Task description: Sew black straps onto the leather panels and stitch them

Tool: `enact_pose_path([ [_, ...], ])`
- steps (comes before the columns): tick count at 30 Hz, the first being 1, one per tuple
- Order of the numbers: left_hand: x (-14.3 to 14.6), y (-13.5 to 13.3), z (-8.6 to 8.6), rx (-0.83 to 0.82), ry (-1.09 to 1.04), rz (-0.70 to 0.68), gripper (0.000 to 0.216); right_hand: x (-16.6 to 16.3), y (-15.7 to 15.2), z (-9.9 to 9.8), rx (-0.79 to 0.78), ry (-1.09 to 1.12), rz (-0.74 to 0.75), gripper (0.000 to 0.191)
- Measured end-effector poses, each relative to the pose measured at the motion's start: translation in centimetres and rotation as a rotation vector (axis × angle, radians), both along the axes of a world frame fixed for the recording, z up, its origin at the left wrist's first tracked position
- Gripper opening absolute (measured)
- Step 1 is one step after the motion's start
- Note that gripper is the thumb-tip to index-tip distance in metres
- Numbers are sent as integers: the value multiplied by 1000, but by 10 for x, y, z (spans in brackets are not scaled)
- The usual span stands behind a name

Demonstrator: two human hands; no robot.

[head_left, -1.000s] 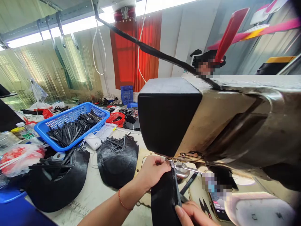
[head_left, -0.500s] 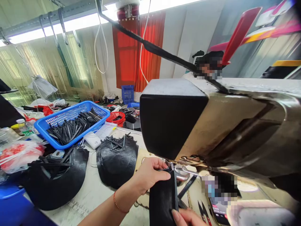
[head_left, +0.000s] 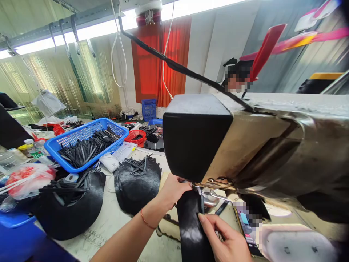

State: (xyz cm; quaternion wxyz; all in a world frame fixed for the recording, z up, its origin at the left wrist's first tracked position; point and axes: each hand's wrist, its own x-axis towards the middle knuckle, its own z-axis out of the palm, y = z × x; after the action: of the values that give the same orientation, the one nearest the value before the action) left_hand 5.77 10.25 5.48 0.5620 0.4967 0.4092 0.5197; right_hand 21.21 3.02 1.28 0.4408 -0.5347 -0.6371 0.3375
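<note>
A long black leather-like piece [head_left: 191, 229] runs down from under the sewing machine head [head_left: 197, 145], with a narrow strip along its right edge. At its top end is my left hand [head_left: 174, 191], closed near the metal presser foot [head_left: 196, 187]; some of its fingertips are hidden by the leather and the machine. My right hand [head_left: 225, 236] pinches the right edge of the same piece lower down, thumb on top. Left of my forearm sit two curved black leather stacks, one nearer [head_left: 73, 211] and one farther [head_left: 137, 185], with loose strips on top.
A blue basket [head_left: 87, 165] of black strips stands behind the stacks, with a red basket [head_left: 135, 137] beyond. To the right of my right hand lie a phone [head_left: 247, 227] and a pale tray [head_left: 297, 242]. A person [head_left: 237, 76] is partly visible behind the machine.
The leather piece has shifted slightly and lies further up under the machine. My right hand has moved up along its edge and shows more fully. My left hand sits slightly higher, nearer the machine.
</note>
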Motion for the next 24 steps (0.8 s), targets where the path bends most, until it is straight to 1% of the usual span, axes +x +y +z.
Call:
enact_pose_path([
  [1, -1, -3, 1, 43, 79, 50, 15, 2, 3, 1, 5, -23, 15, 38],
  [3, -4, -17, 2, 172, 311, 243, 12, 8, 8, 4, 4, -46, 15, 35],
  [5, -5, -42, 2, 339, 559, 455, 8, 16, 13, 8, -37, -31, 59, 33],
  [6, -5, -55, 1, 408, 652, 496, 7, 20, 16, 10, -65, -13, 108, 33],
  [7, -5, -68, -1, 451, 719, 485, 7, 24, 19, 12, -99, 4, 176, 34],
  [8, -3, -80, -4, 456, 763, 438, 8, 27, 21, 14, -133, 20, 250, 34],
  [9, -1, -88, -7, 423, 787, 381, 8, 30, 24, 16, -164, 33, 314, 35],
  [11, 5, -96, -13, 285, 769, 296, 4, 33, 27, 19, -216, 62, 392, 35],
  [12, 8, -95, -16, 207, 727, 282, 6, 32, 27, 21, -237, 83, 398, 35],
  [13, 11, -92, -19, 135, 678, 278, 13, 31, 26, 22, -257, 109, 393, 34],
  [15, 17, -82, -24, 20, 562, 257, 28, 25, 22, 24, -280, 161, 359, 32],
  [16, 19, -77, -27, -27, 498, 235, 31, 21, 19, 24, -272, 183, 327, 32],
  [17, 21, -73, -29, -70, 436, 205, 31, 17, 16, 23, -253, 200, 286, 33],
  [19, 24, -69, -31, -107, 363, 150, 21, 7, 11, 21, -195, 207, 190, 36],
  [20, 25, -69, -31, -89, 382, 148, 15, 2, 9, 18, -160, 196, 138, 36],
  [21, 25, -70, -30, -41, 449, 173, 12, -2, 7, 16, -127, 179, 89, 34],
  [24, 21, -76, -22, 223, 781, 364, 14, -4, 8, 4, -33, 93, -58, 26],
])
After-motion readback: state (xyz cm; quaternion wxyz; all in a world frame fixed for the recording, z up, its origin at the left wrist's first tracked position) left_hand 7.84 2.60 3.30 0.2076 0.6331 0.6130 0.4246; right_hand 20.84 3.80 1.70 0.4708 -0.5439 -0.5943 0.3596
